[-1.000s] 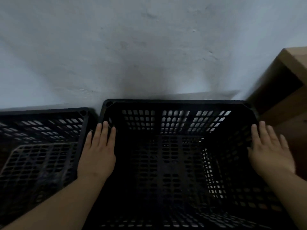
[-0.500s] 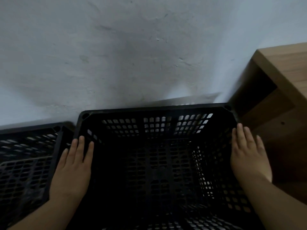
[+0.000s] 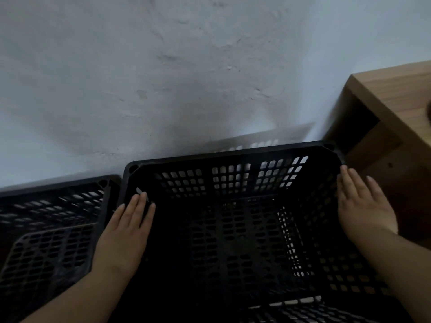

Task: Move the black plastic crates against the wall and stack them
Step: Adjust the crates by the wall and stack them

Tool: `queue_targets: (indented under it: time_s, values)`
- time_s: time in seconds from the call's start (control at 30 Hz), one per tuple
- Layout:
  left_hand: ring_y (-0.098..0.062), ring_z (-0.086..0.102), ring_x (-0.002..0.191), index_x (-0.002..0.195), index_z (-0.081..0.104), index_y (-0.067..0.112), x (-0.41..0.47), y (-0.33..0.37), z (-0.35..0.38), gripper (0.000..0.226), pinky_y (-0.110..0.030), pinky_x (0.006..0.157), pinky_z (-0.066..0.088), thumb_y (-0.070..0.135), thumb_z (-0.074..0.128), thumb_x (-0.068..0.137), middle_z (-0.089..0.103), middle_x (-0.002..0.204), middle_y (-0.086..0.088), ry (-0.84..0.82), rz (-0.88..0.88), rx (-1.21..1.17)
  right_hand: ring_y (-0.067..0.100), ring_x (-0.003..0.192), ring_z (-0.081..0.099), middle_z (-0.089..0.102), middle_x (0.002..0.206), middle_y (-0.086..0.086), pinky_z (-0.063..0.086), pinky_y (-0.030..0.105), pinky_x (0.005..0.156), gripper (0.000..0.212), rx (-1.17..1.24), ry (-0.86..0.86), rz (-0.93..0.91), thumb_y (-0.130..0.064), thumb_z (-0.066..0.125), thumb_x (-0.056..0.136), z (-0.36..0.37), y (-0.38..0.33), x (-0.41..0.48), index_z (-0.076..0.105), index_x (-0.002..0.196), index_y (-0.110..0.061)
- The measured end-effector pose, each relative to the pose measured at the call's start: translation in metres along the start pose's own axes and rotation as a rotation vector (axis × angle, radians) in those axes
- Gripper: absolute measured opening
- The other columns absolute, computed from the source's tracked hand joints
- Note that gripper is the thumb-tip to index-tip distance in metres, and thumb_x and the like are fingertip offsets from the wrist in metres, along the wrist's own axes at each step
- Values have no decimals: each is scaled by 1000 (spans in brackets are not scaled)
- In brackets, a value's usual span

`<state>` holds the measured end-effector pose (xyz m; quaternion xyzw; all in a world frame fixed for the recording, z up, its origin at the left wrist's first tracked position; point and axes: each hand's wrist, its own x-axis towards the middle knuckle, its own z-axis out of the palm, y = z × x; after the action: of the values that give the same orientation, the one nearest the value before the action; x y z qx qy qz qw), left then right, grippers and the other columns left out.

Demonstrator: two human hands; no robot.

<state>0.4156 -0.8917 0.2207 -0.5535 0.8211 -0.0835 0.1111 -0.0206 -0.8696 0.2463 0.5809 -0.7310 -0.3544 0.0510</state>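
Observation:
A black plastic crate (image 3: 233,155) with latticed walls stands in front of me, its far side close to the white wall (image 3: 186,78). My left hand (image 3: 123,231) lies flat on its left rim, fingers straight and pointing at the wall. My right hand (image 3: 363,206) rests flat on the right rim, fingers straight as well. Neither hand curls around the plastic. A second black crate (image 3: 53,190) sits lower at the left, against the wall and right beside the first. Whether the first crate rests on another one is hidden.
A wooden cabinet (image 3: 396,94) stands against the wall at the right, its side close to the crate's right wall and to my right hand. The gap between the two crates is narrow.
The view has swung, so the crate now looks turned, its far right corner higher. Both hands stay flat on the rims, and more of the wooden cabinet shows.

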Motion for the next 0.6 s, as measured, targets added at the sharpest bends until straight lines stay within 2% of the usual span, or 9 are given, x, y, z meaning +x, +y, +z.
queue_targets:
  time_s: [0.1, 0.2, 0.27, 0.37, 0.43, 0.47, 0.53, 0.57, 0.6]
  values:
    - [-22, -12, 145, 129, 48, -1, -9, -6, -15, 90, -37, 117, -6, 1, 82, 45, 41, 140, -28, 51, 73, -52, 36, 91, -61, -40, 137, 18, -38, 46, 78, 57, -88, -11, 9, -26, 10, 95, -19, 14, -16, -27, 132, -5]
    - [-28, 12, 145, 121, 57, -5, -18, -13, -34, 54, -36, 117, -5, 7, 52, 69, 47, 133, -29, 172, 121, -59, 34, 117, -45, -37, 135, 17, -40, 45, 75, 54, -135, 11, -8, -28, 9, 96, -37, 27, -36, -19, 137, -7]
    - [-38, 47, 126, 115, 61, -7, -29, -10, -53, 56, -35, 116, -4, 8, 31, 70, 54, 127, -30, 136, 129, 1, 31, 132, -36, -37, 134, 17, -42, 44, 71, 56, -162, -9, 18, -30, 9, 97, -49, 34, -53, -15, 140, -3]
    - [-42, 58, 112, 113, 62, -8, -48, -16, -63, 59, -35, 116, -2, 6, 26, 68, 56, 124, -30, 159, 146, 89, 34, 137, -30, -35, 140, 18, -35, 47, 78, 58, -223, -13, 50, -30, 14, 97, -59, 40, -80, -12, 142, -4]
    - [-39, 51, 119, 119, 58, -6, -61, -18, -76, 62, -35, 116, -5, 6, 25, 69, 50, 131, -29, 155, 149, 127, 34, 137, -29, -30, 148, 19, -32, 49, 81, 58, -261, -17, 73, -29, 16, 97, -67, 42, -103, -12, 142, -4]
    - [-35, 39, 128, 130, 48, -4, -70, -17, -86, 63, -35, 114, -13, 5, 24, 72, 38, 141, -28, 128, 159, 135, 34, 138, -29, -29, 149, 19, -33, 49, 79, 59, -276, -21, 82, -30, 17, 97, -70, 44, -115, -12, 143, -5]
    - [-28, -8, 139, 143, -7, 5, -86, -19, -105, 64, -36, 97, -35, 6, 22, 86, -19, 148, -21, 178, 170, 200, 33, 137, -30, -27, 150, 19, -34, 48, 74, 62, -316, -28, 104, -33, 19, 97, -75, 49, -140, -11, 143, -6]
    - [-26, -28, 133, 133, -29, 7, -96, -20, -115, 66, -36, 86, -41, 9, 21, 91, -39, 137, -17, 39, 159, 257, 33, 136, -32, -27, 151, 18, -37, 48, 72, 62, -328, -30, 113, -34, 19, 97, -78, 52, -152, -10, 144, -6]
    - [-26, -36, 128, 126, -38, 7, -106, -19, -126, 68, -37, 80, -44, 12, 22, 94, -46, 131, -15, -72, 132, 280, 32, 134, -34, -26, 151, 17, -41, 47, 69, 61, -328, -30, 122, -34, 18, 97, -81, 56, -164, -9, 144, -7]
